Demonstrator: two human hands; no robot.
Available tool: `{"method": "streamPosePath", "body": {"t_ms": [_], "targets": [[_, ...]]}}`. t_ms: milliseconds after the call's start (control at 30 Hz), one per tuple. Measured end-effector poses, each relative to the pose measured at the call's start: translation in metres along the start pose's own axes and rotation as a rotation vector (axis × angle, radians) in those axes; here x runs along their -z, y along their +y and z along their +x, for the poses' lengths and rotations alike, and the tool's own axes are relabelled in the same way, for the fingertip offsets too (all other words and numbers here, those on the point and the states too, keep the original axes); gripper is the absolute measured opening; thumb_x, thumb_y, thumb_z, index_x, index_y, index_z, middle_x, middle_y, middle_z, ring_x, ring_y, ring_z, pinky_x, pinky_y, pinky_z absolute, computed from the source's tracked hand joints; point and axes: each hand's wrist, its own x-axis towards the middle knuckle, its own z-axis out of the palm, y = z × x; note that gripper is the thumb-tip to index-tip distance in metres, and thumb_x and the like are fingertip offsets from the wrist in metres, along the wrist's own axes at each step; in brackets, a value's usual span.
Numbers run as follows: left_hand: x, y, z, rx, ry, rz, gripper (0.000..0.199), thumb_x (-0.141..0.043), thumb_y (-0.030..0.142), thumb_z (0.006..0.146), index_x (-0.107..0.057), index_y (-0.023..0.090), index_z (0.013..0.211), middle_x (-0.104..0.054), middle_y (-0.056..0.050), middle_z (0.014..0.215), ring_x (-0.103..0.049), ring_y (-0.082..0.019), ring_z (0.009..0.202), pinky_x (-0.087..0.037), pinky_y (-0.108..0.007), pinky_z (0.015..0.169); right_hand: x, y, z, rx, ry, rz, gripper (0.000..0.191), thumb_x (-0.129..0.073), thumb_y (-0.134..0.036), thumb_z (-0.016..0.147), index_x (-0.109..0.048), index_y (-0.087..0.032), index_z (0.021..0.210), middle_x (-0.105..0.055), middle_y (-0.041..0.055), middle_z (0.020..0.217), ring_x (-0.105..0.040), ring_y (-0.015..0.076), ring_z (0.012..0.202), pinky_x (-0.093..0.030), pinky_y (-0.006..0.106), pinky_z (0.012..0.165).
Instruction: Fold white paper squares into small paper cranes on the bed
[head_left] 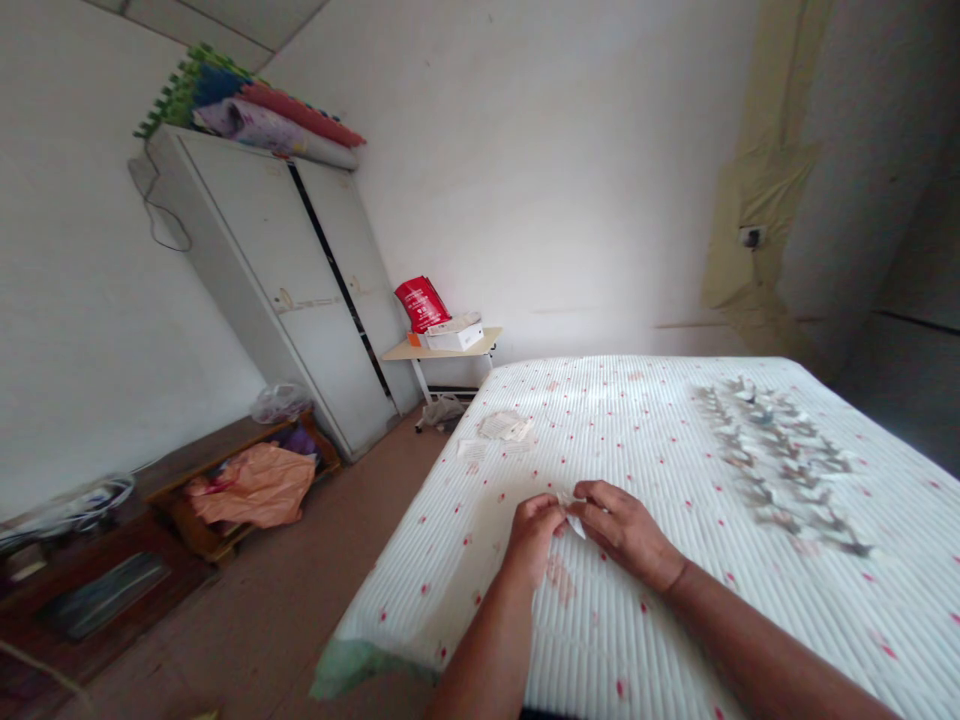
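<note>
Papers (pixel 506 427) lay on the bed's (pixel 420 560) far left. Near the bed's middle, our left hand (pixel 534 535) and right hand (pixel 626 525) both kept a pinching grip on a white scrap (pixel 576 525), likely light, soft, easily creased, best taken by its edges. Small blurred pieces (pixel 855 548) lined the bed's right.

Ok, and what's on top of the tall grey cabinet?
The tall cabinet has colourful foam mats and a pale patterned roll on top. Whatever lies behind or beneath them is hidden.
</note>
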Motion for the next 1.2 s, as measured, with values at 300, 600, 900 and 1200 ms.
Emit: {"method": "streamPosePath", "body": {"t_ms": [300, 600, 900, 1200], "targets": [[-0.0013, 0.0053, -0.0012, 0.041, 0.021, 0.028, 0.018, -0.056, 0.029, 0.061, -0.051, 0.014, 0.053, -0.039, 0.004, 0.046, -0.034, -0.007, 0.048, -0.025, -0.020, 0.049, -0.0010, 0.0035, -0.0049, 0.062, -0.011, -0.026, 0.024, -0.041, -0.021, 0.087, -0.062, -0.023, 0.098, -0.060, 0.0071, 0.095, -0.055, 0.0166, 0.083, -0.047, 0.030, 0.074], [-0.0020, 0.0046, -0.0026, 0.035, 0.017, 0.113, 0.015, -0.055, 0.027, 0.062, -0.052, 0.013, 0.056, -0.039, 0.005, 0.047, -0.032, -0.007, 0.048, -0.023, -0.020, 0.048, 0.0010, 0.0020, -0.0048, -0.077, -0.027, 0.285, 0.021, -0.041, -0.022, 0.087, -0.061, -0.020, 0.094, -0.057, 0.0075, 0.090, -0.056, 0.0147, 0.083, -0.048, 0.026, 0.072], [0.0006, 0.0000, -0.0022, -0.016, -0.078, 0.202, 0.016, -0.054, 0.028, 0.065, -0.053, 0.013, 0.060, -0.036, 0.005, 0.052, -0.030, -0.008, 0.052, -0.021, -0.021, 0.050, 0.0010, 0.0022, -0.0025, -0.347, -0.055, 0.621, 0.015, -0.049, -0.027, 0.082, -0.060, -0.018, 0.077, -0.055, 0.0039, 0.079, -0.054, 0.0136, 0.073, -0.044, 0.026, 0.068], [-0.0019, 0.0087, -0.0051, -0.099, -0.118, 0.308, 0.017, -0.052, 0.028, 0.066, -0.053, 0.013, 0.058, -0.039, 0.004, 0.057, -0.034, -0.009, 0.057, -0.026, -0.021, 0.054, -0.0050, 0.0069, -0.0058, -0.582, -0.086, 0.776, 0.016, -0.055, -0.032, 0.074, -0.057, -0.017, 0.070, -0.054, 0.0004, 0.070, -0.051, 0.0126, 0.066, -0.040, 0.024, 0.062]]}}
